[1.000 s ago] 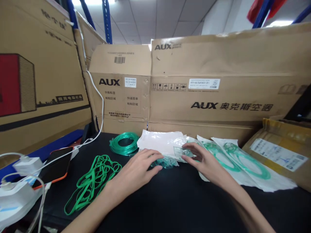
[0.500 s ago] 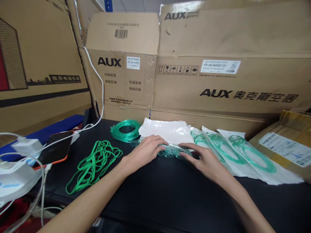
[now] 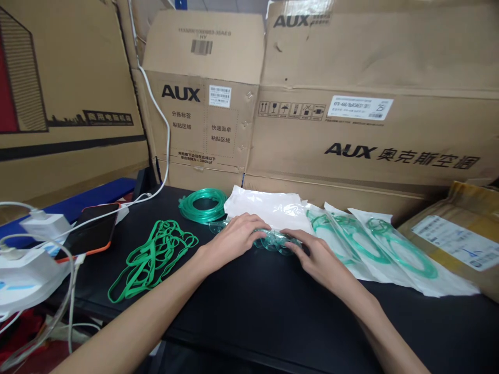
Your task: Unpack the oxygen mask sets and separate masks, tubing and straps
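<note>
A row of clear, green-tinted round plastic pieces [image 3: 273, 241] lies on the black table top; their exact kind is hard to make out. My left hand [image 3: 237, 239] rests over the left part of the row, its fingers curled on the pieces. My right hand [image 3: 312, 252] closes on the row's right end, thumb in front and fingers behind. Just behind them lies a white plastic packet [image 3: 265, 205]. A coil of green tubing [image 3: 203, 210] sits behind and left of my left hand. Nearer on the left is a tangle of green elastic straps [image 3: 152, 262].
Several clear-and-white pouches with green tubing [image 3: 413, 259] lie at right, beside a taped carton [image 3: 463, 234]. Cardboard boxes [image 3: 210, 67] wall the back. At left are a phone [image 3: 91, 228], white chargers [image 3: 42, 226] and a trailing white cable [image 3: 167, 156].
My right hand has moved slightly left along the row, closer to my left hand. The left hand keeps its hold, and the camera view has shifted a little.
</note>
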The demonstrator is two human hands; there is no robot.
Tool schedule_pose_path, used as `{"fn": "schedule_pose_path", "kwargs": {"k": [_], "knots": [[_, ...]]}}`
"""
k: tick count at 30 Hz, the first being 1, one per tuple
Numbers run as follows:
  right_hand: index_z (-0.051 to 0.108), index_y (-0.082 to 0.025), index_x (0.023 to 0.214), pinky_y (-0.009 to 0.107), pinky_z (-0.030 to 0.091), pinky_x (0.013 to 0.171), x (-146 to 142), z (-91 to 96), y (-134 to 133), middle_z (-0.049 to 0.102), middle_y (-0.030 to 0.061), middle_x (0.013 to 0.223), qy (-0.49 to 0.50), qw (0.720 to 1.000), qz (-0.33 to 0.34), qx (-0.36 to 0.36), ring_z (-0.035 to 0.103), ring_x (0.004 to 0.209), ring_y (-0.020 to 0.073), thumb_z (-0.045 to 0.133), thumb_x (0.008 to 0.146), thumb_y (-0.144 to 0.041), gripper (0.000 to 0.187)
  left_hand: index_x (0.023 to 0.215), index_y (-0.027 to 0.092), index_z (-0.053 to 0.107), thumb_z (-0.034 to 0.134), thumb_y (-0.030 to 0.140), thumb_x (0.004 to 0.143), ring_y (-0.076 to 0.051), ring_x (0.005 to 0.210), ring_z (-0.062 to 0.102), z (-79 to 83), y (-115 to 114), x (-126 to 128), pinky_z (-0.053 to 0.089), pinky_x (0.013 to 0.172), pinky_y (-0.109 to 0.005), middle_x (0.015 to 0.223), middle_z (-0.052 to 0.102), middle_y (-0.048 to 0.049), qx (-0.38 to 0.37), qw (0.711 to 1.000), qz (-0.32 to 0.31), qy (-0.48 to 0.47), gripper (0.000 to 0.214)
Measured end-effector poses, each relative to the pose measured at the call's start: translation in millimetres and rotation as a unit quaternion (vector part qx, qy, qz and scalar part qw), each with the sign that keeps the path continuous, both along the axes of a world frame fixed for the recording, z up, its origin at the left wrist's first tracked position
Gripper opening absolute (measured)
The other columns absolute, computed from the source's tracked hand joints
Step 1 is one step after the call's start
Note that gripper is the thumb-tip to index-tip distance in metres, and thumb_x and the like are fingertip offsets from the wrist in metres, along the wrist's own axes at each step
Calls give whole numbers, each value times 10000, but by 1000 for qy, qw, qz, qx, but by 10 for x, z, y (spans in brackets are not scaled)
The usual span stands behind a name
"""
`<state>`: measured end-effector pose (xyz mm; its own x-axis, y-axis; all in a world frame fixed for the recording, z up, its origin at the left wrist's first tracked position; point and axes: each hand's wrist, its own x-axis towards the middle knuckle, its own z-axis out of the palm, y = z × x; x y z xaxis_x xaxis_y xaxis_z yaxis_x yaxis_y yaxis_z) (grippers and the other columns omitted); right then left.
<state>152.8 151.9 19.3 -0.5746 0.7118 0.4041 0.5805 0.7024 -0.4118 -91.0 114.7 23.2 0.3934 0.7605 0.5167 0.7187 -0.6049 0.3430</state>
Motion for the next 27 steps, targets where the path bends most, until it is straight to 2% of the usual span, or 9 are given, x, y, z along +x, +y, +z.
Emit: {"fn": "schedule_pose_path", "kwargs": {"k": [7,12,15,18,20,22,24,27], "knots": [[693,-247,1274,457,529,1029,-44,19,-101,728,86,1267,-7,999,-3,47,684,1170,270,519,1012,-298,319,1201,198,702,514,231,1070,-238,1105,653,-25,-31,68,497,989,-392,1179,724,-63,3,1000,14,-2,232],[716,-228,1225,418,514,1064,75,160,-64,710,91,1290,25,990,-78,119,666,1208,252,490,1029,-386,338,1212,197,691,546,220,1058,-229,1120,651,-65,-47,115,490,1015,-392,1187,718,-49,13,1000,22,-12,213],[738,-219,1130,472,498,1066,435,254,136,731,105,1234,25,971,-169,165,667,1198,290,468,1026,-417,351,1217,200,682,549,238,1059,-231,1154,644,-58,-63,125,488,1034,-395,1214,715,-49,17,999,29,-28,210],[739,-195,1105,527,495,1043,985,301,398,725,139,1215,-23,948,-259,186,665,1177,326,483,1012,-379,329,1223,200,676,537,247,1064,-233,1166,634,-38,-86,138,492,1030,-398,1215,711,-53,22,998,34,-45,216],[717,-161,1100,516,514,1013,1357,292,555,719,142,1187,-75,932,-307,177,678,1125,298,561,1001,-320,243,1208,198,684,541,246,1061,-237,1145,638,-28,-100,148,495,1022,-404,1189,714,-55,24,998,31,-48,210],[696,-163,1068,460,560,929,1658,246,674,721,84,1110,-128,917,-344,158,697,1012,235,652,986,-322,185,1190,194,695,552,239,1054,-245,1117,645,-24,-108,154,498,1010,-416,1163,717,-59,25,998,30,-48,202],[689,-154,1025,407,582,843,1852,170,751,715,51,1033,-174,904,-365,137,698,916,202,682,977,-321,174,1177,190,701,556,230,1049,-248,1097,650,-23,-112,155,503,999,-420,1150,716,-63,25,998,31,-48,197],[688,-154,987,395,580,823,1955,43,802,710,47,1036,-211,892,-378,128,689,906,196,693,969,-311,159,1164,196,706,549,230,1051,-246,1093,647,-25,-113,148,507,992,-415,1153,711,-64,24,998,30,-51,197]]}}
